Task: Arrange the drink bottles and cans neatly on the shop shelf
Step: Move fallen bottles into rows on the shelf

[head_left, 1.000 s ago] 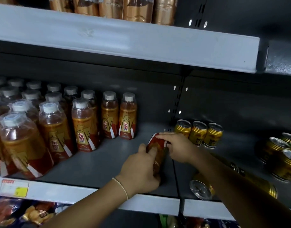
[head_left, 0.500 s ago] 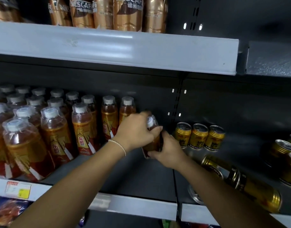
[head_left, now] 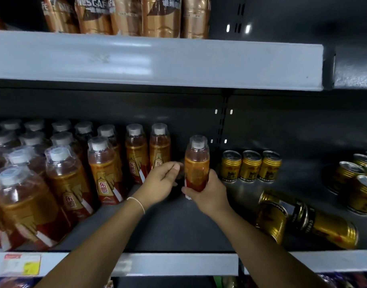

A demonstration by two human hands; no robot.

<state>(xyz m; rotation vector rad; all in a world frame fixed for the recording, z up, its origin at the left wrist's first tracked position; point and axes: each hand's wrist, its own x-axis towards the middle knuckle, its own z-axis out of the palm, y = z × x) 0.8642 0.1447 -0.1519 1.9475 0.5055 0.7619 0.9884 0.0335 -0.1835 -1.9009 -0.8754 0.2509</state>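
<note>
Bottle: amber drink bottle (head_left: 197, 163), upright with white cap up, near the back right corner of the left shelf (head_left: 157, 229) bay, apart from the bottle rows (head_left: 103, 169).
Right hand (head_left: 209, 194): fingers wrapped round the bottle's lower half; its base is hidden.
Left hand (head_left: 160, 181): loosely curled, holding nothing, just beside the bottle.
Cans: three gold cans (head_left: 250, 166) upright at the back of the right bay; two tipped cans (head_left: 328, 225) lie near its front edge.

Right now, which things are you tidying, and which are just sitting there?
Job: bottle in right hand; bottle rows; tipped gold cans; standing gold cans.
Just there: coffee bottles above; price label.
</note>
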